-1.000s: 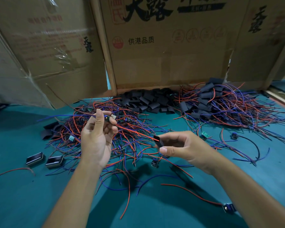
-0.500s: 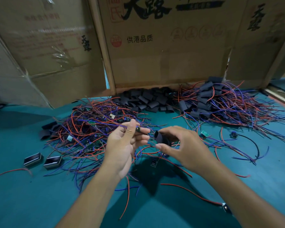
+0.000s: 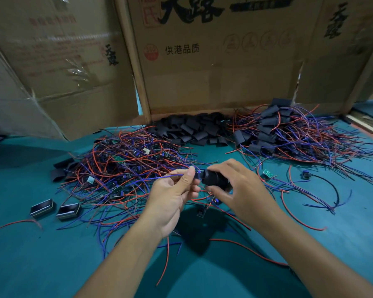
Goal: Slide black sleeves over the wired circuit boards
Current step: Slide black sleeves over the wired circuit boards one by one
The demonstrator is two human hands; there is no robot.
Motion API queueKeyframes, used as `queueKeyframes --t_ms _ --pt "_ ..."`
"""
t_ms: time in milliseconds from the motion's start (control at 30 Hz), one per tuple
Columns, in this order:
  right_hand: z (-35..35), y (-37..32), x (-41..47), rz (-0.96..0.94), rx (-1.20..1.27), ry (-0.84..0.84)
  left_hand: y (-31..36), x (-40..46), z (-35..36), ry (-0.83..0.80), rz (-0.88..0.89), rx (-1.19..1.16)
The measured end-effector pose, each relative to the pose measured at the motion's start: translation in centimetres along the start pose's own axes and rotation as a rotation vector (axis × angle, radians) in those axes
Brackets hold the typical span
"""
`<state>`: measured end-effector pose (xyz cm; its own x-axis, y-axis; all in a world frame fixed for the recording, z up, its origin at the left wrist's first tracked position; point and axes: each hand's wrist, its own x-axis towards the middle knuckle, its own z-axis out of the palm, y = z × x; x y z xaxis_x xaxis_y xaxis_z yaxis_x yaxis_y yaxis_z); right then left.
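- Your left hand (image 3: 172,194) pinches one wired circuit board (image 3: 196,174) between thumb and fingers; its blue lead trails off to the left of that hand.
- Your right hand (image 3: 235,186) grips a black sleeve (image 3: 213,179), its open mouth facing the board. Board and sleeve are touching or just apart; the frame does not settle which.
- Judged status: insertion is at its start. The board is not yet covered.
- Done so far: beyond your right hand, a heap of sleeved boards (image 3: 289,132) with red and blue leads.
- Left to do: beyond your left hand, a large tangle of bare boards (image 3: 125,166) on wires. A few loose boards (image 3: 267,174) lie just right of your right hand.
- Supply: a stock of empty sleeves (image 3: 190,131) lies straight ahead of both hands.
- Surface: a teal mat (image 3: 52,254) covers the bench. Two small dark housings (image 3: 55,209) sit well to the left of your left hand.
- Surroundings: upright cardboard panels (image 3: 213,72) with printed characters close off the far side of the bench.
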<state>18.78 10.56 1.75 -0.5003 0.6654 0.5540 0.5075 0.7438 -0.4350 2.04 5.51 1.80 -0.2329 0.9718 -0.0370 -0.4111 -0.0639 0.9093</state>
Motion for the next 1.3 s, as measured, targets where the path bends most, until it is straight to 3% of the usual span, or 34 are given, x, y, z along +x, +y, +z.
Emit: queueKeyframes --t_ms 400,633,1300 --pt "-0.19 -0.45 -0.01 -0.097 -0.043 0.030 -0.08 -0.38 0.07 -0.057 -0.023 0.186" --pt "-0.07 0.17 0.04 -0.094 -0.034 0.000 0.41 -0.30 -0.06 -0.053 -0.094 0.078" --pt "0.08 -0.59 -0.07 -0.213 -0.002 0.019 0.34 -0.39 -0.37 -0.120 -0.373 0.042"
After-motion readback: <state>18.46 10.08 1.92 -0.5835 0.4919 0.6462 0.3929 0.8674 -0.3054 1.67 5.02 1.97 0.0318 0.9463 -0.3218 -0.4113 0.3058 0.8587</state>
